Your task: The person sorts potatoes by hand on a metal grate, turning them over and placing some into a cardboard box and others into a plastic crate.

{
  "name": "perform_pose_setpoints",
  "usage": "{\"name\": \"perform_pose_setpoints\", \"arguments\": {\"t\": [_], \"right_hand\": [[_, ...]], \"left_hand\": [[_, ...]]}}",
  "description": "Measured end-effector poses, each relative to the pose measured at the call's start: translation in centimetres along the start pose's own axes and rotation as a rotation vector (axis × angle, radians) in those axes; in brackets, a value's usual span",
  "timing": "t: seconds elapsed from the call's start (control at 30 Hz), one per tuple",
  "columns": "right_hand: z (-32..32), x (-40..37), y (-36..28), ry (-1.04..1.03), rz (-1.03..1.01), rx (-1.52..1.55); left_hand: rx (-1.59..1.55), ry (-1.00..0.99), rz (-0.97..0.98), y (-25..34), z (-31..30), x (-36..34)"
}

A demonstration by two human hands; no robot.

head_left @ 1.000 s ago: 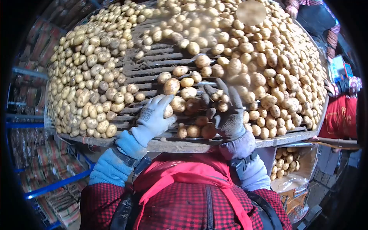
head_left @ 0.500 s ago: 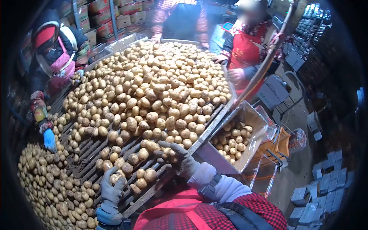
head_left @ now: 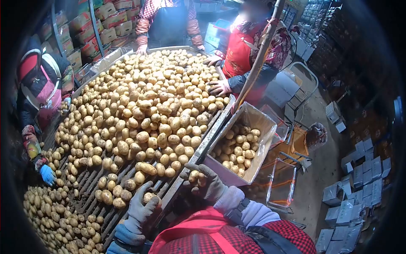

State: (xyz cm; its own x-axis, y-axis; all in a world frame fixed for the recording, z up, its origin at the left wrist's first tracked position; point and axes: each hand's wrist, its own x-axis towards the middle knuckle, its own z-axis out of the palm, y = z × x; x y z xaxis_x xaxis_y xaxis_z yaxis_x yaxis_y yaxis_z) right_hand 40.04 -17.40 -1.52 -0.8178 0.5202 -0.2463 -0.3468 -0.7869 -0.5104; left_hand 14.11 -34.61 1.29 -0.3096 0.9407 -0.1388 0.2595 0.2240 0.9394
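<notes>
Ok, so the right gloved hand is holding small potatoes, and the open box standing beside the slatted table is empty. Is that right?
Not quite: the open box isn't empty. The head view shows a pile of potatoes inside it. The right gloved hand is holding small potatoes, and the box stands beside the slatted table.

- Down at seven o'clock, a grey left glove (head_left: 141, 211), running into a blue sleeve (head_left: 126, 238);
- at six, a darker grey right glove (head_left: 212, 186);
- five o'clock, pale lavender sleeve (head_left: 257, 210), dark wristband (head_left: 235, 211);
- red-and-black checked top (head_left: 289, 236), black strap (head_left: 266, 238);
- bright red apron (head_left: 203, 222), six o'clock
</notes>
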Motion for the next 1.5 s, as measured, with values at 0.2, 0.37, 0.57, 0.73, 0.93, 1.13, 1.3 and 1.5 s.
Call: {"name": "perform_pose_setpoints", "arguments": {"t": [0.2,0.37,0.57,0.73,0.93,1.13,1.3,1.5], "right_hand": [[-2.4,-1.1,-1.8,0.006,0.024,0.122],[-4.3,-3.1,-4.2,-0.005,-0.042,-0.030],[-4.8,-6.8,-7.0,0.150,-0.021,-0.059],[-7.5,-11.4,-7.7,0.106,0.012,-0.065],[-10.7,-18.2,-5.2,0.288,-0.272,0.180],[-14.1,-24.4,-2.0,0.370,-0.372,0.102],[-12.9,-27.9,0.6,0.654,-0.534,0.118],[-14.5,-31.3,3.1,0.698,-0.647,0.328]], "left_hand": [[0.025,-0.057,0.046,1.7,4.0,1.4],[0.001,-0.138,0.043,0.7,7.2,2.9],[-0.317,-0.216,0.005,3.3,10.9,5.2],[-0.298,-0.331,-0.066,4.6,14.8,7.7],[-0.276,-0.589,-0.184,7.4,21.0,9.7],[-0.389,-0.815,-0.240,8.0,28.5,10.6],[-0.247,-1.043,-0.235,7.8,32.6,11.1],[-0.142,-1.149,-0.152,6.2,36.2,11.6]]}}
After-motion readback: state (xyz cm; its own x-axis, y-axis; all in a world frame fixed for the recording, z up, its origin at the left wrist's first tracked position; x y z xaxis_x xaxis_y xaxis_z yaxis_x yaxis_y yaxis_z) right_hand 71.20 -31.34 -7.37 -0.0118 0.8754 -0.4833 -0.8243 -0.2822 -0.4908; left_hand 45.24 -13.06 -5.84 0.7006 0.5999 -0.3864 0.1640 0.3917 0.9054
